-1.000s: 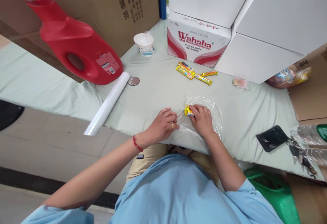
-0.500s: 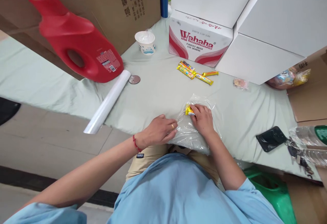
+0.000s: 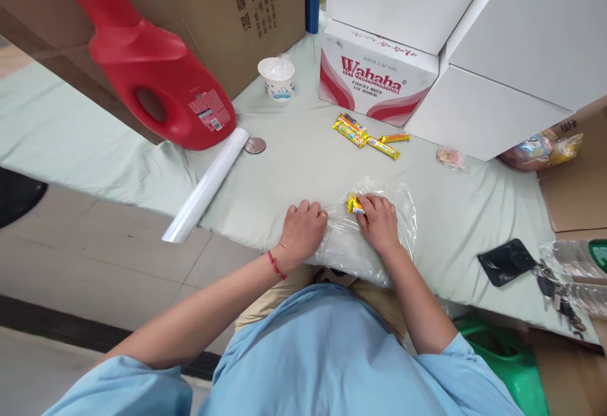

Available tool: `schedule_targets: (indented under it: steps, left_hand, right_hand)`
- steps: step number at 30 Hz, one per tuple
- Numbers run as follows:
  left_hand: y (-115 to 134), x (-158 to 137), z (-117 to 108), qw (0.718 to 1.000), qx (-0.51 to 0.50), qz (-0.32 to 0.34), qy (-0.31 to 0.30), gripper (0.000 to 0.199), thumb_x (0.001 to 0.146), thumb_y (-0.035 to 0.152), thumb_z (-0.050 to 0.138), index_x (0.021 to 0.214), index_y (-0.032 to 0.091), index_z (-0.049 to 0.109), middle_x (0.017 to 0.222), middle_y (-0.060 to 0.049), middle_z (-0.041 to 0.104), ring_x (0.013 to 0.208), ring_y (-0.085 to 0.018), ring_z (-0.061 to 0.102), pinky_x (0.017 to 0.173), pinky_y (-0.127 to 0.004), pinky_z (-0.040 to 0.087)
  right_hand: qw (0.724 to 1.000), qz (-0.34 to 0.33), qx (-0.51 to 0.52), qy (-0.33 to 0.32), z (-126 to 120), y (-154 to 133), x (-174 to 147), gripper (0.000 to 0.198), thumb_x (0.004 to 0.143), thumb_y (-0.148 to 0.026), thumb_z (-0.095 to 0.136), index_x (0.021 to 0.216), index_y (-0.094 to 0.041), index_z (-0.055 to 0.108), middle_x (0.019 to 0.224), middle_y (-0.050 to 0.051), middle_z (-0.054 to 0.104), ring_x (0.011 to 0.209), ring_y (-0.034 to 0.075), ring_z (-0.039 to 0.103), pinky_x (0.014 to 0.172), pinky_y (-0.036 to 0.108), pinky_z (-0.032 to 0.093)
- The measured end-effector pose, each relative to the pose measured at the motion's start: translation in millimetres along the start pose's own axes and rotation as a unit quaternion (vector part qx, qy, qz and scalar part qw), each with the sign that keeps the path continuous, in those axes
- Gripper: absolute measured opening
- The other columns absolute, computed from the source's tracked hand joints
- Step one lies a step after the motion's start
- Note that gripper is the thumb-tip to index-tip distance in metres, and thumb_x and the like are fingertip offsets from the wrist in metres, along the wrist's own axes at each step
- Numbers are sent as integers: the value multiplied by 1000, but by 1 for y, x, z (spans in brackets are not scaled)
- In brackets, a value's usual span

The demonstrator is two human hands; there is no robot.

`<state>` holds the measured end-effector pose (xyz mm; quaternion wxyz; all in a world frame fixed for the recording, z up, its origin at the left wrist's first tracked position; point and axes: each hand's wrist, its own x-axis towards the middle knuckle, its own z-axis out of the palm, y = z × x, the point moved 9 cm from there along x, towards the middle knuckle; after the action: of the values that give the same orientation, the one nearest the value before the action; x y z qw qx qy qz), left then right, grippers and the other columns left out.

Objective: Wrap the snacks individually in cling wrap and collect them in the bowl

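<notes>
A sheet of clear plastic film [image 3: 348, 248] lies crinkled at the table's front edge. My left hand [image 3: 304, 229] is closed on its left side, and the film is drawn into tight folds towards my fingers. Over the film, my right hand [image 3: 380, 221] grips a yellow-wrapped snack stick [image 3: 353, 203]; only its left end shows past my fingers. Farther back, several more yellow snack sticks [image 3: 349, 131] lie in a loose group. To the left, a white roll of film [image 3: 206, 185] rests slantwise, its near end past the table edge.
A red jug [image 3: 161, 81], a paper cup [image 3: 277, 78] and a round metal disc [image 3: 255, 145] are at the left. Behind stands a Wahaha carton [image 3: 377, 78]. On the right are a small packet [image 3: 451, 158], a black pouch [image 3: 506, 262] with keys, and plastic cups [image 3: 569, 256].
My left hand has closed on the film and pulled its left side into taut folds. My right hand stays on the snack stick. The view has shifted slightly.
</notes>
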<state>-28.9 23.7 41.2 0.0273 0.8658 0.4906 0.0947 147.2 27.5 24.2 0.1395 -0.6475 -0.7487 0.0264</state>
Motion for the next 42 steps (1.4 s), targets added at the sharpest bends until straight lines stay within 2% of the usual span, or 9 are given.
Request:
schedule_targets:
  steps: [4,6,8,14,20,26,33,37,42]
  left_hand:
    - [20,-7,-2,987,-42,133,79,31,102,8,50,118,24,71,130,-13,73,130,-28,62,108,-50,44]
    - [34,-11,4,971,-59,223,69,32,102,8,51,123,26,69,137,-8,72,138,-23,59,117,-45,41]
    - [37,-8,13,966,-67,248,42,33,102,8,49,125,23,68,142,-10,70,142,-22,58,121,-45,39]
    - [3,8,23,992,-79,92,-24,53,98,9,42,148,15,57,159,-19,57,151,-30,50,126,-65,28]
    - [-7,8,13,991,-133,23,-14,50,106,35,43,152,21,56,160,-13,57,149,-28,53,127,-61,27]
    - [3,6,16,995,-95,37,4,57,108,42,43,161,23,48,171,-14,41,153,-34,47,127,-67,24]
    - [2,5,22,993,-109,39,-3,57,109,44,41,161,23,48,170,-13,42,156,-32,44,129,-71,16]
    - [1,3,24,993,-112,41,-7,58,110,45,38,162,21,45,171,-12,41,157,-32,42,130,-72,14]
    - [0,-10,20,993,-111,42,0,64,107,52,45,164,23,44,170,-14,42,157,-34,42,131,-70,14]
  right_hand:
    - [1000,-2,1,1,-1,-1,0,46,101,-26,56,147,-23,63,140,14,67,126,32,54,105,46,40]
    - [1000,-4,-2,0,0,-1,0,46,102,-26,55,146,-23,63,140,14,67,126,31,54,105,45,39]
    - [1000,-3,-5,-2,0,-2,0,46,102,-26,56,147,-23,62,141,14,66,127,31,53,105,44,39]
    - [1000,-4,-2,-8,-1,-2,0,46,101,-25,57,147,-22,63,141,13,67,126,31,54,106,44,39]
    - [999,-12,23,-25,-5,2,3,45,102,-26,55,146,-23,63,140,12,68,125,30,56,106,44,41]
    - [998,-15,4,-62,-10,5,8,43,103,-27,56,145,-24,63,141,12,68,124,31,58,101,44,45]
    - [995,12,-63,-70,-21,10,5,45,101,-21,55,146,-22,60,140,13,69,120,33,59,96,44,46]
    - [994,-17,-72,-82,-24,-1,1,45,100,-18,54,145,-22,60,139,13,69,120,32,59,100,46,43]
    - [993,-21,-75,-89,-23,-6,-2,48,103,-33,59,149,-23,57,142,15,65,124,34,56,100,47,44]
